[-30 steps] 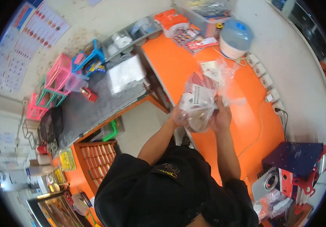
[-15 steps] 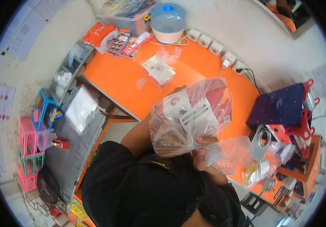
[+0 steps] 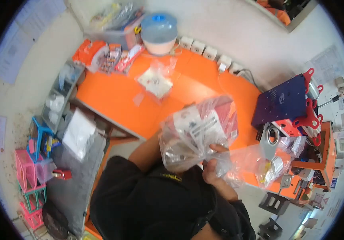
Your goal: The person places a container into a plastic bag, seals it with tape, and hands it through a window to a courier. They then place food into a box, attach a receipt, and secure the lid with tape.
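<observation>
A clear plastic bag [image 3: 172,146] is held up in front of my chest, with red and white printed packaging [image 3: 224,116] inside it. My right hand [image 3: 214,170] is closed around the gathered neck, thumb and fingers pinching the plastic. The loose mouth of the bag spreads out to the right of that hand. My left hand [image 3: 189,105] holds the bag from behind; the bag hides most of it, and only a little shows above the upper edge. Beyond the bag, a small clear packet with a pale printed label [image 3: 156,83] lies on the orange table [image 3: 112,96].
At the back stand a blue-lidded round container [image 3: 159,34] and a plastic bin [image 3: 120,36]. White adapters [image 3: 198,47] line the wall. A dark blue box with red brackets [image 3: 282,100] stands at right. On the left is a grey side table [image 3: 70,192] with coloured racks [image 3: 30,172].
The view has shifted, so the table and its items sit further left. Both hands still hold the bag, which has tilted slightly; my right hand keeps its pinch on the neck.
</observation>
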{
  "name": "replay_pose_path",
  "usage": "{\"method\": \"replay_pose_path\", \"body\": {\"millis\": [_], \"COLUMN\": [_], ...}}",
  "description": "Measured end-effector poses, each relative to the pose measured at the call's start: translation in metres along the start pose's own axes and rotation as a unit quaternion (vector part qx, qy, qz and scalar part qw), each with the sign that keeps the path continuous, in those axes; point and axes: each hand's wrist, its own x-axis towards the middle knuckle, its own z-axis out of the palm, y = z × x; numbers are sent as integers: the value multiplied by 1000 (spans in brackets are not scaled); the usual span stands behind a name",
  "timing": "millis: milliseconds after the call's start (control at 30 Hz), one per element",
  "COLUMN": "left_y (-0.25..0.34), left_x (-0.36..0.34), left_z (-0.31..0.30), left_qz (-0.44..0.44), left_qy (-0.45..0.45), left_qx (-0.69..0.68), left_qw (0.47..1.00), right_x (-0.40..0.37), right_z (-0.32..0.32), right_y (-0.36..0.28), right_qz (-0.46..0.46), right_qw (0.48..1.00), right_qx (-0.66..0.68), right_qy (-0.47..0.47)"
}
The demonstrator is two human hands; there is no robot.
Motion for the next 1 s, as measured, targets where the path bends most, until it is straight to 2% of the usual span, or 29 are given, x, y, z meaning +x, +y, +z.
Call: {"method": "replay_pose_path", "body": {"millis": [67,200,233,267,400,467,500,567,600,667,700,767,800,833,867,900,933,967,1000], "left_y": [0,-6,-18,-4,-8,-5,-2,-4,-3,-4,-3,0,6,11,11,9,9,29,47], "left_x": [10,-8,25,-13,-20,-19,-16,-21,-23,-15,-19,-14,-10,-9,-7,-4,-4,-1,-2], "left_z": [8,12,21,15,17,21,26,27,27,31,31,58,73,86,80,63,38,-40,-113], "left_qz": [-19,-52,-59,-65,-86,-95,-99,-106,-111,-120,-123,-127,-182,-236,-237,-104,35,58,78], "left_qy": [-37,-95,-105,-113,-140,-148,-153,-161,-164,-173,-177,-183,-79,26,25,120,208,225,222], "left_qx": [37,113,126,135,148,148,149,148,145,139,133,126,132,137,136,328,498,706,862], "left_qw": [998,988,985,982,975,973,972,970,969,968,967,967,971,962,962,931,841,669,449], "right_x": [9,41,44,47,61,62,64,66,69,79,81,88,95,108,124,140,160,183,209], "right_z": [-1,7,4,1,-6,-9,-11,-12,-13,-14,-12,-8,-5,-3,-2,-5,-8,-8,-9], "right_y": [-14,-19,-24,-26,-19,-16,-15,-16,-14,-5,-1,9,18,26,29,26,21,9,-4], "right_qz": [73,-56,-21,17,-45,-4,-9,113,113,121,122,106,108,73,37,72,109,95,80], "right_qw": [997,994,993,988,973,964,964,964,964,979,979,991,991,997,999,997,992,992,991], "right_qx": [-23,-90,-119,-149,-218,-240,-240,-175,-177,-15,-17,-17,-19,-18,-18,7,30,31,31], "right_qy": [-30,13,-14,-42,-67,-116,-113,-162,-160,-164,-163,-80,-81,-29,23,42,61,82,102]}}
